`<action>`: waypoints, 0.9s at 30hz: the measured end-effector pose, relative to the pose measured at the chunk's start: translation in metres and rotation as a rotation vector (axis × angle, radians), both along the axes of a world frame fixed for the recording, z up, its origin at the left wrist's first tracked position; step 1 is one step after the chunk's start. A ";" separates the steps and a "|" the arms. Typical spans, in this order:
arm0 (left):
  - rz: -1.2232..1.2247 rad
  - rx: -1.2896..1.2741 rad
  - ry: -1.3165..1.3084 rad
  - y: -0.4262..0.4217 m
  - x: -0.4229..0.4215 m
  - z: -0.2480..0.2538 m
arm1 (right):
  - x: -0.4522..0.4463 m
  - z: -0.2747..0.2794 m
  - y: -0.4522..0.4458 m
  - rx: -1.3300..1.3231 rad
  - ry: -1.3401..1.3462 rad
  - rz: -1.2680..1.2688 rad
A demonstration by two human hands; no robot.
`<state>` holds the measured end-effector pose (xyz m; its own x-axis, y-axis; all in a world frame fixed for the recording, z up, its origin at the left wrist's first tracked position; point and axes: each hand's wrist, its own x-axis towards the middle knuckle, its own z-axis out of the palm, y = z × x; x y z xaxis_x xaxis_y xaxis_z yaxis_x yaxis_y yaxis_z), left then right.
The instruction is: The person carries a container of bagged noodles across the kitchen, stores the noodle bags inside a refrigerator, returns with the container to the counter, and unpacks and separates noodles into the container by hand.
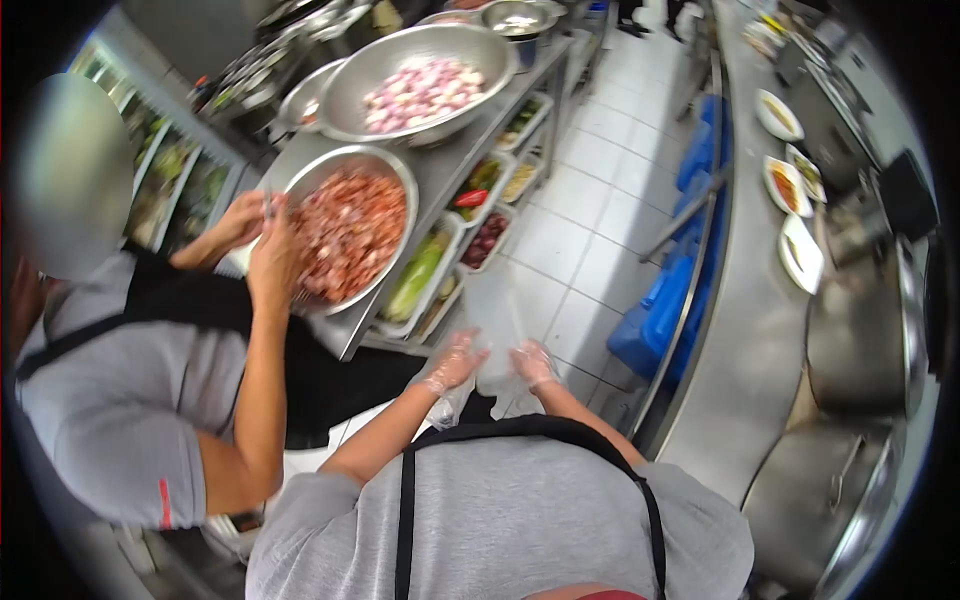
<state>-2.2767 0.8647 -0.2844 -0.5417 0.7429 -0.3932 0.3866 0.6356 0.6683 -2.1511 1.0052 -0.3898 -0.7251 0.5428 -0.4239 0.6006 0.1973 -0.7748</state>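
Observation:
My left hand (458,362) and my right hand (533,362) both wear clear plastic gloves and are out in front of my waist, above the tiled floor. Between them hangs a translucent plastic bag (496,315), its edges pinched in my fingers. Its outline is faint against the white tiles, so its full shape is hard to make out. Left of my hands stands a co-worker, both of whose hands (272,235) are at the rim of a steel bowl (412,215) of chopped reddish pieces (355,235).
A large colander (340,95) of peeled shallots (425,92) stands on the left steel table. Vegetable trays (408,300) fill the shelf beneath. Blue containers (650,320) sit under the right counter (715,350), which carries white dishes (800,252) beside large steel pots (815,500).

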 end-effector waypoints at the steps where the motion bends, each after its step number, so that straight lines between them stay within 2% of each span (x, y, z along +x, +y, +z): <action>1: 0.073 0.134 0.066 0.012 -0.008 -0.015 | -0.020 0.072 0.019 -0.174 -0.116 0.025; 2: 0.019 0.157 0.059 0.027 -0.017 -0.020 | -0.029 0.088 0.029 -0.156 -0.113 -0.031; 4: 0.035 0.411 0.318 0.057 -0.041 -0.023 | -0.056 0.106 0.056 -0.100 0.078 0.028; 5: 0.065 0.458 0.278 0.072 -0.047 -0.022 | -0.060 0.110 0.067 -0.087 0.091 -0.013; 7: 0.006 0.494 0.263 0.110 -0.072 -0.012 | -0.074 0.125 0.111 0.267 0.199 0.105; 8: -0.019 0.478 0.219 0.124 -0.074 -0.012 | -0.078 0.131 0.134 0.282 0.185 0.081; 10: -0.079 0.559 0.083 0.174 -0.094 0.005 | -0.083 0.151 0.186 0.577 0.228 0.058; 11: -0.082 0.558 0.114 0.204 -0.103 0.011 | -0.085 0.167 0.218 0.595 0.212 0.038; 14: -0.081 0.596 0.119 0.309 -0.128 0.068 | -0.082 0.236 0.296 0.735 0.244 -0.014; 16: -0.066 0.652 0.110 0.374 -0.138 0.109 | -0.082 0.276 0.352 0.728 0.317 -0.249; 17: -0.104 0.763 0.039 0.401 -0.145 0.127 | -0.079 0.286 0.385 0.725 0.464 -0.303; 18: -0.152 0.858 -0.028 0.425 -0.154 0.141 | -0.081 0.301 0.415 0.734 0.482 -0.317; 19: -0.148 0.791 0.015 0.448 -0.164 0.152 | -0.081 0.318 0.441 0.685 0.590 -0.367; 20: -0.106 0.818 -0.112 0.471 -0.170 0.157 | -0.078 0.328 0.465 0.622 0.682 -0.418; 22: -0.117 0.678 0.129 0.519 -0.197 0.132 | -0.088 0.344 0.525 0.654 0.801 -0.443; 23: -0.134 0.655 0.139 0.532 -0.206 0.126 | -0.093 0.352 0.550 0.634 0.806 -0.467; 25: -0.337 0.649 0.250 0.566 -0.205 0.145 | -0.105 0.384 0.614 1.020 0.687 -0.399; 26: -0.295 0.657 0.020 0.579 -0.199 0.156 | -0.114 0.392 0.653 1.034 0.702 -0.394; 27: -0.291 0.632 0.007 0.593 -0.203 0.153 | -0.123 0.393 0.692 1.135 0.609 -0.380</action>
